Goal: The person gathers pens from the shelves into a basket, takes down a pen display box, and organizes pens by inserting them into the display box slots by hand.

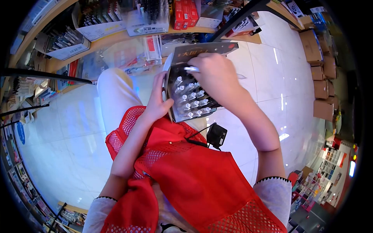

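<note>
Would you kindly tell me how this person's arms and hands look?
The left hand and right hand are bare, as are the forearms. Short pale sleeves end in black toothed trim; beside them is a red vest with mesh panels.

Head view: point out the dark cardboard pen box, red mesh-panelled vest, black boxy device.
Dark cardboard pen box [182, 57]: head view, on its raised lid.
Red mesh-panelled vest [198, 182]: head view, on its solid fabric.
Black boxy device [216, 136]: head view, on its camera-facing side.
</note>
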### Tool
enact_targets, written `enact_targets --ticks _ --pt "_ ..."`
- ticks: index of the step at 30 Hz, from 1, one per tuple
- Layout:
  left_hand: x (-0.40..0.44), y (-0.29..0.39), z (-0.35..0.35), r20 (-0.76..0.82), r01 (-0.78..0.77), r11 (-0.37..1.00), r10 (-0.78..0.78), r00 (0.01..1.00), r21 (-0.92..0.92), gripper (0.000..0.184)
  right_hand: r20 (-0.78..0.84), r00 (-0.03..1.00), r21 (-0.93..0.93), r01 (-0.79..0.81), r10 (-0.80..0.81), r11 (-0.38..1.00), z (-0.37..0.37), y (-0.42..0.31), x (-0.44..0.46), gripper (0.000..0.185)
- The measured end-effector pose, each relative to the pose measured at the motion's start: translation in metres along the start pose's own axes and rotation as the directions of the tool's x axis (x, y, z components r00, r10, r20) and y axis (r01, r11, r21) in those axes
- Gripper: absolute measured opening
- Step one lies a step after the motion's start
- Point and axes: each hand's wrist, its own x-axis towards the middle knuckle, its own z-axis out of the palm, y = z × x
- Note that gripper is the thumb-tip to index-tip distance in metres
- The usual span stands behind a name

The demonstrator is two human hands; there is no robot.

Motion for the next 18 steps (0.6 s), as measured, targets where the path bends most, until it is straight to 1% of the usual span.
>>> enact_targets --ticks 1,3,4,5,6,9,14,18 --pt "0.002 -0.001 0.000 -0.017 -0.044 0.998 0.045 0.999 0.041 0.084 0.026 0.999 0.000 0.036 -0.036 0.999 0.010 0.000 0.002 0.009" --pt "0.003 -0.007 0.002 -0.054 -0.123 0.985 0.131 0.990 0.121 0.079 0.048 0.998 0.011 0.027 -0.027 1.000 0.017 -0.005 0.006 0.009" --pt "0.003 -0.009 0.002 -0.064 -0.137 0.976 0.149 0.987 0.167 0.079 0.060 0.998 0.017 0.026 -0.027 1.000 0.020 -0.006 0.008 0.009" --pt "0.002 -0.011 0.002 -0.073 -0.149 0.966 0.168 0.983 0.213 0.079 0.023 0.998 0.049 0.051 -0.052 0.998 0.024 -0.004 0.011 0.009" --pt "0.002 -0.010 0.002 -0.081 -0.159 0.953 0.185 0.979 0.259 0.080 0.024 0.998 0.054 0.061 -0.063 0.997 0.025 -0.003 0.013 0.009" --pt "0.002 -0.002 0.003 -0.095 -0.081 0.987 0.095 0.991 0.139 0.080 0.025 0.996 0.059 0.079 -0.081 0.995 0.021 -0.002 0.016 0.009" --pt "0.004 -0.001 0.003 -0.069 -0.115 0.989 0.121 0.990 0.088 0.078 0.048 0.997 0.041 0.055 -0.057 0.998 -0.018 -0.007 0.002 0.010" --pt "0.005 0.006 0.007 -0.002 -0.134 0.986 0.134 0.991 0.095 0.076 -0.140 0.988 0.027 0.075 -0.071 0.997 -0.037 -0.004 -0.018 0.011"
